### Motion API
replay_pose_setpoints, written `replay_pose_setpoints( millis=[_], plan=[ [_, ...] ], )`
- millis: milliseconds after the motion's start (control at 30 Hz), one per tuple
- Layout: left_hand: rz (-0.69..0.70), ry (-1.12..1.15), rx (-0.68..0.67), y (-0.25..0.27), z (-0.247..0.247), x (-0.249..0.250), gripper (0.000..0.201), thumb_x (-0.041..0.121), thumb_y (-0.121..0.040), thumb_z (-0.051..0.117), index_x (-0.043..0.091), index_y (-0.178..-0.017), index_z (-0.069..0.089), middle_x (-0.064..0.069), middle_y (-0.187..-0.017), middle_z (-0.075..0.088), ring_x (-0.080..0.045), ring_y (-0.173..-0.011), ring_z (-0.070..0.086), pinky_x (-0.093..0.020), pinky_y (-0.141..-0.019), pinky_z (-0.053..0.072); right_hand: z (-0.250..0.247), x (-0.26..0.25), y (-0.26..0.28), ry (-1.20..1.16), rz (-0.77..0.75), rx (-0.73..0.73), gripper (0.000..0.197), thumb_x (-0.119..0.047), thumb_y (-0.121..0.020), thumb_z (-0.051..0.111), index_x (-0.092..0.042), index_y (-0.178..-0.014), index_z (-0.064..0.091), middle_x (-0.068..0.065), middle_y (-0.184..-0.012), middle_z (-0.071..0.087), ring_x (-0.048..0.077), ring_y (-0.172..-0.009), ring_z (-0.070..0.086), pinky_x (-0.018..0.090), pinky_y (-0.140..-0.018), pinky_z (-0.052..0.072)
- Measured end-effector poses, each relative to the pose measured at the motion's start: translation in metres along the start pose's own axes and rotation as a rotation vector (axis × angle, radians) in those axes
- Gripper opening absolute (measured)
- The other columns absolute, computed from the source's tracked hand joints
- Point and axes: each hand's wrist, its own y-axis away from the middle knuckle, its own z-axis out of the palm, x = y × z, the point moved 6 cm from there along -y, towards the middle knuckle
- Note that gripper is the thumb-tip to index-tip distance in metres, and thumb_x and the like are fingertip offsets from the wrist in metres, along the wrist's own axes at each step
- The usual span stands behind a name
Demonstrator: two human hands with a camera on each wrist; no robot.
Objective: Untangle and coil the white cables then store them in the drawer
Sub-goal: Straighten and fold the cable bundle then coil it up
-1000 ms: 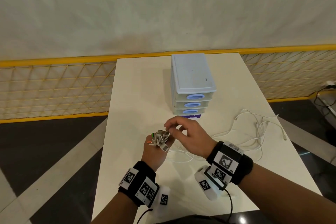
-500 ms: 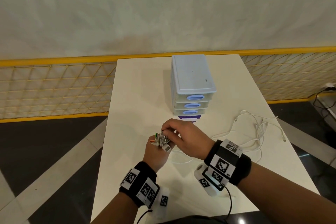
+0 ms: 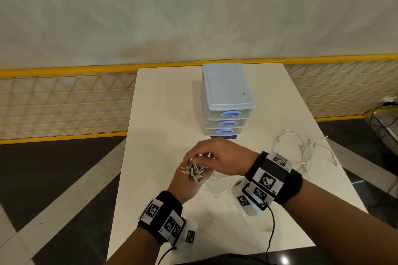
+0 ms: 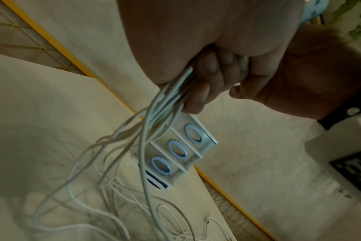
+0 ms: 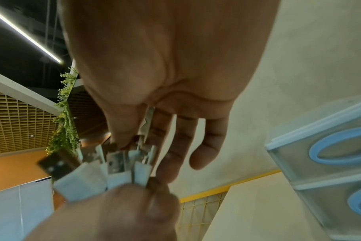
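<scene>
The right hand (image 3: 217, 158) had come down from above onto the plug ends (image 3: 195, 172) bunched in the left hand's (image 3: 185, 183) fist, pinching one. The white cables (image 3: 305, 150) trailed right across the counter (image 3: 163, 114), uncoiled; the drawer unit (image 3: 226, 101) beyond stayed closed.

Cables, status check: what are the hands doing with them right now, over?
Left hand grips bunched plugs. Right hand picks at one plug. Cables loose, uncoiled on table. Drawers closed.
</scene>
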Motion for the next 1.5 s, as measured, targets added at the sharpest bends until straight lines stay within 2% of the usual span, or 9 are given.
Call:
replay_pose_setpoints(
  millis=[100,200,300,433,667,867,1067,1233,1500],
  plan=[
    [-0.003,-0.048,-0.057,0.001,0.002,0.0,0.012,0.015,-0.076,0.065,0.021,-0.073,0.054,0.013,-0.062,0.054,0.004,-0.06,0.052,-0.01,-0.06,0.04,-0.003,0.0,-0.003,0.009,-0.005,-0.015,0.022,-0.02,-0.092,0.057,-0.017,-0.11,0.068,-0.003,-0.107,0.072,0.004,-0.095,0.064,0.01,-0.081,0.045],
    [-0.03,-0.084,-0.033,0.001,0.0,-0.007,0.024,0.008,-0.079,0.07,0.02,-0.07,0.052,0.014,-0.055,0.051,0.003,-0.054,0.048,-0.01,-0.057,0.036,-0.005,0.001,-0.003,0.04,0.006,0.011,0.022,-0.022,-0.089,0.061,-0.018,-0.108,0.07,-0.002,-0.104,0.074,0.007,-0.094,0.067,0.025,-0.086,0.051],
    [-0.046,-0.082,-0.028,0.002,0.0,-0.007,0.025,0.008,-0.078,0.071,0.021,-0.07,0.052,0.011,-0.055,0.051,0.004,-0.055,0.05,-0.01,-0.057,0.036,-0.006,0.0,-0.002,0.095,0.014,0.035,0.021,-0.022,-0.088,0.061,-0.019,-0.107,0.071,-0.004,-0.103,0.074,0.006,-0.092,0.067,0.023,-0.083,0.051],
    [-0.075,0.004,-0.019,0.003,0.002,-0.007,0.031,0.025,-0.072,0.069,-0.004,-0.076,0.058,-0.019,-0.068,0.059,-0.012,-0.065,0.054,-0.035,-0.061,0.043,-0.003,0.0,-0.002,0.142,0.024,0.053,0.018,-0.021,-0.092,0.055,-0.018,-0.102,0.07,-0.003,-0.096,0.074,0.009,-0.084,0.066,0.019,-0.074,0.046],
    [-0.14,-0.015,-0.024,0.0,0.002,-0.012,0.03,-0.002,-0.081,0.068,0.018,-0.063,0.055,0.016,-0.05,0.058,0.005,-0.051,0.05,-0.012,-0.055,0.038,0.004,0.005,0.002,0.114,0.057,0.073,0.016,-0.022,-0.097,0.045,-0.018,-0.099,0.06,0.002,-0.086,0.068,0.016,-0.074,0.058,0.031,-0.071,0.046],
    [-0.123,-0.027,-0.024,0.0,0.003,-0.016,0.016,0.007,-0.079,0.071,0.016,-0.072,0.06,0.009,-0.061,0.061,-0.002,-0.06,0.056,-0.018,-0.062,0.044,0.006,0.005,0.004,0.106,0.038,0.098,0.017,-0.026,-0.097,0.043,-0.021,-0.105,0.058,0.002,-0.092,0.069,0.02,-0.078,0.061,0.036,-0.075,0.049],
    [-0.137,0.033,0.085,-0.002,-0.005,-0.006,0.041,-0.011,-0.08,0.062,0.021,-0.059,0.049,0.014,-0.041,0.053,0.004,-0.042,0.045,-0.009,-0.049,0.033,-0.003,0.011,0.026,0.059,-0.073,0.381,0.016,-0.017,-0.088,0.058,-0.02,-0.103,0.059,-0.011,-0.094,0.053,-0.003,-0.082,0.048,0.011,-0.076,0.039],
    [-0.1,0.052,0.022,-0.001,-0.001,0.001,0.042,-0.018,-0.079,0.058,0.022,-0.065,0.053,0.017,-0.048,0.057,0.005,-0.047,0.049,-0.008,-0.052,0.035,0.007,0.019,0.031,0.105,-0.105,0.35,0.018,-0.03,-0.088,0.057,-0.021,-0.102,0.065,-0.003,-0.089,0.06,0.0,-0.079,0.05,0.026,-0.073,0.049],
    [-0.121,0.096,0.041,-0.004,0.003,0.008,0.038,-0.015,-0.081,0.059,0.019,-0.064,0.052,0.016,-0.045,0.056,0.005,-0.043,0.047,-0.007,-0.05,0.034,0.009,0.022,0.03,0.059,0.028,0.291,0.014,-0.02,-0.094,0.051,-0.012,-0.102,0.058,-0.003,-0.097,0.062,0.006,-0.081,0.05,0.025,-0.078,0.046]
  ],
)
